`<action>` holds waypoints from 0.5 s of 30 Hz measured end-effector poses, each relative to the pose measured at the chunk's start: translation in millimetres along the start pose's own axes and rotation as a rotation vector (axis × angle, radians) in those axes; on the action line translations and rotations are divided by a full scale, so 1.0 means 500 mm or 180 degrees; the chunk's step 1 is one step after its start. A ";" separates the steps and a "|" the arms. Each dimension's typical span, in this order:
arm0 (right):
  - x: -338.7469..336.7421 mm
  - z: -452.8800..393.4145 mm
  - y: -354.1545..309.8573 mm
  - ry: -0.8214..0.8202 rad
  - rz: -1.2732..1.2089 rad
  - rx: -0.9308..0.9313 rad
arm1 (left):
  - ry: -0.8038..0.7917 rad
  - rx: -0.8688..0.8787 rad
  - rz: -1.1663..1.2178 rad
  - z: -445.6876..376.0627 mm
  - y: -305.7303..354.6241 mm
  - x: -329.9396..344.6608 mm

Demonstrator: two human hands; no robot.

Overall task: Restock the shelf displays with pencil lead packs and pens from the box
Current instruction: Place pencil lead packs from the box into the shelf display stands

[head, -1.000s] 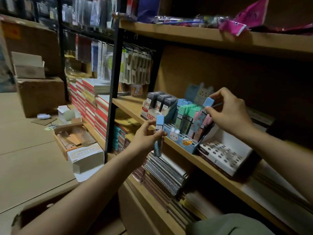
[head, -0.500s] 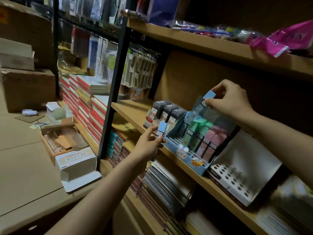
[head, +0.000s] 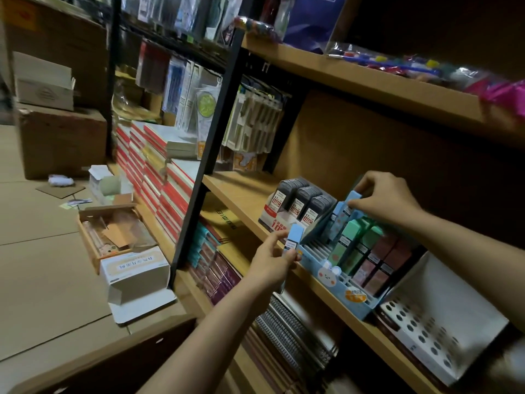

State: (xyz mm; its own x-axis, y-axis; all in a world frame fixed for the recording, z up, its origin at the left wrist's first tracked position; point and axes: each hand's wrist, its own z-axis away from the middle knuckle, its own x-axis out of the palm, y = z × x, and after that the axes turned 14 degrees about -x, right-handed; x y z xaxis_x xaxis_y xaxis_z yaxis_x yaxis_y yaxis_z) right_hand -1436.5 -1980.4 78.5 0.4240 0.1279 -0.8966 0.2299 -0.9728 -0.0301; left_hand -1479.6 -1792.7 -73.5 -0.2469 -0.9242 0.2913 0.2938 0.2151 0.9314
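Observation:
A light-blue display tray (head: 335,282) with a bunny face stands on the middle wooden shelf (head: 235,191). It holds green and pink lead packs (head: 366,251) in rows. My right hand (head: 383,197) pinches the top of a blue lead pack (head: 345,214) at the tray's back left row. My left hand (head: 270,260) holds another blue lead pack (head: 292,243) upright just in front of the tray's left end. Dark grey lead packs (head: 304,203) fill a red-and-white display to the left.
A white perforated pen display (head: 443,325) sits empty to the right of the tray. Spiral notebooks (head: 295,336) lie on the shelf below. On the floor are an open cardboard box (head: 113,234), a white carton (head: 133,271) and larger cartons (head: 59,137). A black shelf post (head: 207,157) stands left.
My view has shifted and come closer. My right hand has lowered its blue pack towards the tray's back left row. My left hand still holds its pack near the tray's front left corner.

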 end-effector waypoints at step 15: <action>0.048 -0.018 -0.015 -0.0273 0.0082 0.0087 | -0.0047 -0.0054 0.0207 -0.009 -0.014 -0.003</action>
State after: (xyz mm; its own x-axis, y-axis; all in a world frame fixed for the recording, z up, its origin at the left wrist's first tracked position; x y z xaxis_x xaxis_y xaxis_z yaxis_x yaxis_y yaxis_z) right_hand -1420.0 -1968.4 61.1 0.3525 0.0870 -0.9318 0.1953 -0.9806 -0.0176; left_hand -1477.1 -1794.3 -81.3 -0.2405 -0.9037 0.3543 0.3253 0.2689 0.9066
